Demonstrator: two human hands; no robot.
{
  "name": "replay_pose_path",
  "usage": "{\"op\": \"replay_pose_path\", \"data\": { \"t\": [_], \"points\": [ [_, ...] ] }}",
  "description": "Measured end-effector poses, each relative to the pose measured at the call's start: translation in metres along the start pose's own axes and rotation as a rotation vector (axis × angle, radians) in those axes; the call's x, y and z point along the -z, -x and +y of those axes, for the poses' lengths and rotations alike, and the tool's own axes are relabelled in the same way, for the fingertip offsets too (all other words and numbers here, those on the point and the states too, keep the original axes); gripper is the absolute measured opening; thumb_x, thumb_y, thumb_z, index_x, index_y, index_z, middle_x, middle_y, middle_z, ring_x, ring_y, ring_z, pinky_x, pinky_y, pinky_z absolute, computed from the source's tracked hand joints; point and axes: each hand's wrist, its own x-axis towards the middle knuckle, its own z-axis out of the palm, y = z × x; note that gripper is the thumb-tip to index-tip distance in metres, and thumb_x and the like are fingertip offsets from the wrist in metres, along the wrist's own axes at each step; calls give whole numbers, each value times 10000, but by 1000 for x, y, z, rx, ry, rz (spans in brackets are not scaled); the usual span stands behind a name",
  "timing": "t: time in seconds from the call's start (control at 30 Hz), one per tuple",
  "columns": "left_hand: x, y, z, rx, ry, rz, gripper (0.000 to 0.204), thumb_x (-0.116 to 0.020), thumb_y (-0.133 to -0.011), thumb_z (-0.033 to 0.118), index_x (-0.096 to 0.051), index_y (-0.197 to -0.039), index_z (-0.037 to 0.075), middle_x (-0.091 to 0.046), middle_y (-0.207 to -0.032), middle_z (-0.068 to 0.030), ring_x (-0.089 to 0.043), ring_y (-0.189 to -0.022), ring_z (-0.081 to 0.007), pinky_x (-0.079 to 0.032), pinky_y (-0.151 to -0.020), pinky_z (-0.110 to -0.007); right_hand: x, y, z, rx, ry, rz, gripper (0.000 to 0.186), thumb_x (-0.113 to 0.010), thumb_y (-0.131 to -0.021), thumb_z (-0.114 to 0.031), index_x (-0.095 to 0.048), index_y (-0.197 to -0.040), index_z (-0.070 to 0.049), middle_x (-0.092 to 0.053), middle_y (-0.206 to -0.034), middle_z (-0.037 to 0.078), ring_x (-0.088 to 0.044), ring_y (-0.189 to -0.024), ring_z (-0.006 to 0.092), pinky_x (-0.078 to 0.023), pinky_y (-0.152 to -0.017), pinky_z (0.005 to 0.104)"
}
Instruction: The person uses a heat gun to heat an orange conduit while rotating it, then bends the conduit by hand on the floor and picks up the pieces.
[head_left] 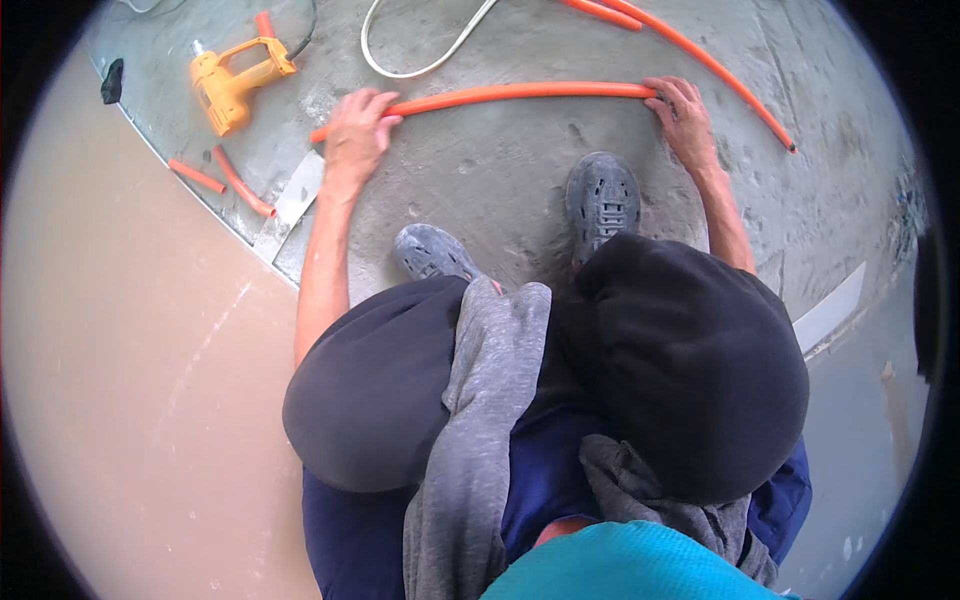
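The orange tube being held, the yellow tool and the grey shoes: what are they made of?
Tube: probably plastic, smooth and slightly shiny, evenly coloured. Tool: likely hard plastic, with a moulded-looking yellow body; its silvery nozzle looks like metal. Shoes: maybe rubber or foam, dull grey, with moulded-looking holes.

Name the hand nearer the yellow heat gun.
Left. The left hand is right of the yellow heat gun, not touching it; the right hand is much farther right.
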Motion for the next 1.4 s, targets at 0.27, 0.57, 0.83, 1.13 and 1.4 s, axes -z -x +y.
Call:
{"op": "replay_pose_path", "data": {
  "t": [0.27, 0.57, 0.83, 1.13, 1.4],
  "points": [
    [17, 15, -37, 2, -125, -55, 282, -744, -870, 176, -707, -1139, 101, -658, -1100, -73, -608, -1088, -283, -475, -932, -424, -3, 1, 4, 32, 10, 27, 274, -689, -932, -147, -713, -1204, -123, -670, -1213, 99, -591, -1186, 317, -491, -1023, 423],
    [14, 8, -30, 48, -63, -30, 246, -753, -857, 148, -689, -1084, 79, -664, -1074, -85, -626, -1031, -307, -493, -912, -410, 1, 1, 9, -33, -43, 47, 279, -721, -906, -127, -710, -1183, -104, -671, -1182, 106, -604, -1170, 315, -502, -1006, 416],
    [22, 19, -44, 126, 48, -15, 329, -776, -833, 146, -707, -1150, 89, -663, -1063, -98, -629, -1019, -315, -508, -902, -421, 10, 9, 4, -137, -118, 20, 320, -749, -885, -143, -715, -1201, -111, -675, -1225, 97, -622, -1159, 296, -519, -984, 396],
    [26, 24, -49, 58, 8, -21, 273, -787, -819, 152, -720, -1074, 79, -660, -1044, -88, -622, -1007, -313, -501, -902, -424, 8, 15, 12, -69, -66, 20, 274, -721, -910, -161, -726, -1179, -110, -704, -1166, 94, -629, -1129, 288, -524, -962, 394],
    [28, 31, -48, 151, 60, -70, 292, -792, -799, 129, -694, -1067, 70, -667, -1040, -90, -619, -1033, -316, -492, -915, -423, 8, 19, 2, -144, -77, -34, 260, -718, -905, -149, -725, -1162, -106, -701, -1171, 90, -625, -1144, 298, -522, -968, 396]
  ]
}}
